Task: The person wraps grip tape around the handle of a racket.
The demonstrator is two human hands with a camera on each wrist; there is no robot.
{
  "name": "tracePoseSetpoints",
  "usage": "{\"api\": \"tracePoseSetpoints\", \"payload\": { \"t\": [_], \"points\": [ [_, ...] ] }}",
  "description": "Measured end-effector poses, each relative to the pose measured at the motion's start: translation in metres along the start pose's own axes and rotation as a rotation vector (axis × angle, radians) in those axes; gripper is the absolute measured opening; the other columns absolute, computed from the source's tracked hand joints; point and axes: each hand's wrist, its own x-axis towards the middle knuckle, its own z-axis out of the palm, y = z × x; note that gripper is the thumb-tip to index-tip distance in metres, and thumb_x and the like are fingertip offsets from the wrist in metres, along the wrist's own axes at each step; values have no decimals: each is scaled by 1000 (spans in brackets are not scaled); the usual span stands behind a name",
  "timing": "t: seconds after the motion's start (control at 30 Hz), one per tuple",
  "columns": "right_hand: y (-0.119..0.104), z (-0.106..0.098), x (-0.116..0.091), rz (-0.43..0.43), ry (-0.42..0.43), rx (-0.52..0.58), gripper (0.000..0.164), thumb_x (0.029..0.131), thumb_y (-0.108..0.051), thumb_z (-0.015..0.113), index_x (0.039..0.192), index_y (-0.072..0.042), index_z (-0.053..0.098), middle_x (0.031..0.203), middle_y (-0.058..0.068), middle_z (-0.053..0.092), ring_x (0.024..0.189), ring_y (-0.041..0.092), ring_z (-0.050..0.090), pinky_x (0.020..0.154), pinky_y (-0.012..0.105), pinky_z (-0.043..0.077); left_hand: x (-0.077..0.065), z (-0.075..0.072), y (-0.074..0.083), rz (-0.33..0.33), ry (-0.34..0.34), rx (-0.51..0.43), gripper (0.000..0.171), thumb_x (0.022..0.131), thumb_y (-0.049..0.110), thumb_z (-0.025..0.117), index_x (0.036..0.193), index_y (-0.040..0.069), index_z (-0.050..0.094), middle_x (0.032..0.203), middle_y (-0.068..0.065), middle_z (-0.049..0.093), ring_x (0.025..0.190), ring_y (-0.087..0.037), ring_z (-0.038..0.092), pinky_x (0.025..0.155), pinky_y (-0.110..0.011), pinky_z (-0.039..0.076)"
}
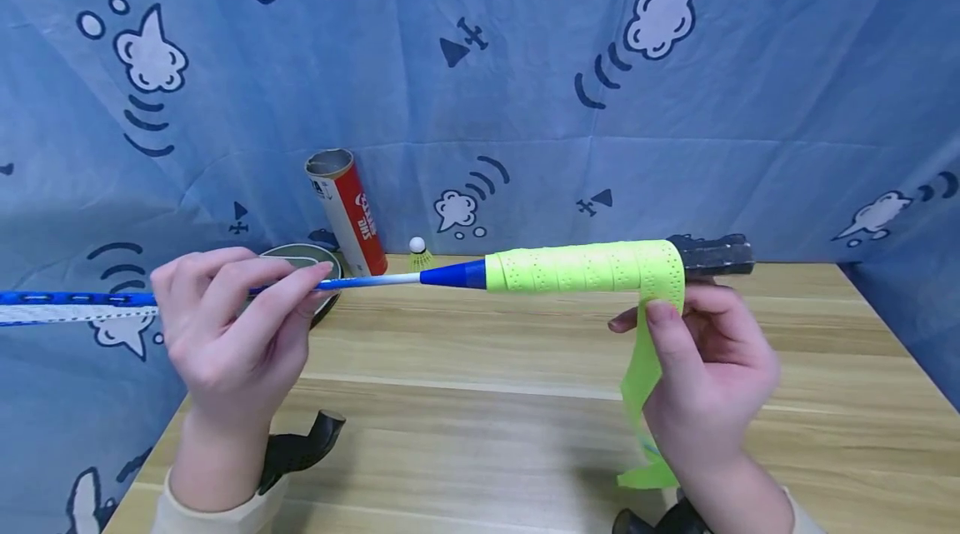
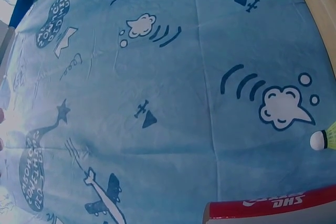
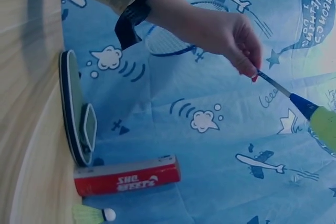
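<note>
A badminton racket (image 1: 382, 279) is held level in the air above the table, its blue-rimmed head at the left. My left hand (image 1: 232, 326) pinches its thin shaft between thumb and fingers. Perforated yellow-green grip tape (image 1: 570, 267) spirals round most of the handle, up to the blue cone. The dark handle end (image 1: 716, 256) at the right is uncovered. From the last turn the loose tape tail (image 1: 637, 380) hangs down. My right hand (image 1: 712, 367) pinches that tail just under the handle, thumb in front. In the right wrist view the strung head (image 3: 169, 40) shows behind the left forearm.
A red and white shuttlecock tube (image 1: 348, 213) stands at the table's back, left of a shuttlecock (image 1: 418, 252). Behind my left hand lies a round green thing with a dark rim (image 3: 71, 108). Patterned blue cloth (image 1: 525, 84) hangs behind the wooden table (image 1: 465, 434).
</note>
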Motion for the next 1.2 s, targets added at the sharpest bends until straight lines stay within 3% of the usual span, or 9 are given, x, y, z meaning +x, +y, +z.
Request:
{"api": "tracePoseSetpoints", "payload": {
  "t": [0.17, 0.5, 0.63, 0.8, 1.0, 1.07, 1.2],
  "points": [
    [0, 0, 0, 6, 3, -19, 11, 82, 22, 68, 86, 27, 59, 84, 21, 72, 59, 24, 69, 61, 32, 60, 1, -2, 0, -26, -35, 24, 30, 96, 31, 75, 80, 6, 81, 68, -18, 64, 66, -39, 50, 75, -45, 35],
    [0, -2, 0, 5, 29, -10, 14, 83, 23, 67, 75, 25, 56, 79, 22, 69, 57, 26, 66, 58, 32, 58, 0, -7, -9, 38, -142, -65, 36, 95, 31, 72, 77, 1, 77, 59, -13, 62, 43, -30, 42, 42, -37, 29],
    [1, -1, 1, 4, 44, 22, 17, 82, 22, 69, 73, 25, 55, 77, 22, 68, 56, 26, 63, 55, 32, 57, -4, -11, -12, 42, -96, -99, 31, 94, 27, 75, 78, 1, 78, 62, -13, 68, 42, -30, 46, 43, -36, 34],
    [0, 1, 2, -3, 26, 85, 9, 80, 25, 65, 78, 27, 56, 81, 24, 70, 58, 28, 65, 56, 33, 58, -6, -13, -13, 41, -78, -100, 32, 94, 29, 77, 77, 2, 80, 64, -13, 70, 43, -31, 50, 46, -35, 37],
    [-2, 0, 2, -1, 27, 46, 9, 81, 24, 66, 78, 26, 57, 79, 22, 71, 61, 27, 66, 59, 32, 59, -1, -6, -8, 7, -39, -34, 35, 95, 31, 76, 77, 1, 80, 69, -16, 72, 54, -38, 56, 57, -41, 41],
    [-2, 0, 2, -4, 36, 36, 12, 81, 22, 69, 78, 26, 58, 81, 23, 71, 61, 26, 65, 59, 31, 59, 0, -5, -7, -7, -22, -4, 34, 94, 32, 77, 78, 1, 80, 70, -17, 72, 58, -39, 55, 62, -42, 40],
    [-1, 0, 2, -14, 53, 38, 15, 82, 21, 70, 77, 26, 57, 81, 23, 70, 57, 26, 65, 58, 31, 58, -2, -4, -8, 13, -9, 20, 33, 95, 35, 76, 79, 6, 81, 63, -15, 66, 51, -36, 47, 57, -41, 33]
  ]
}}
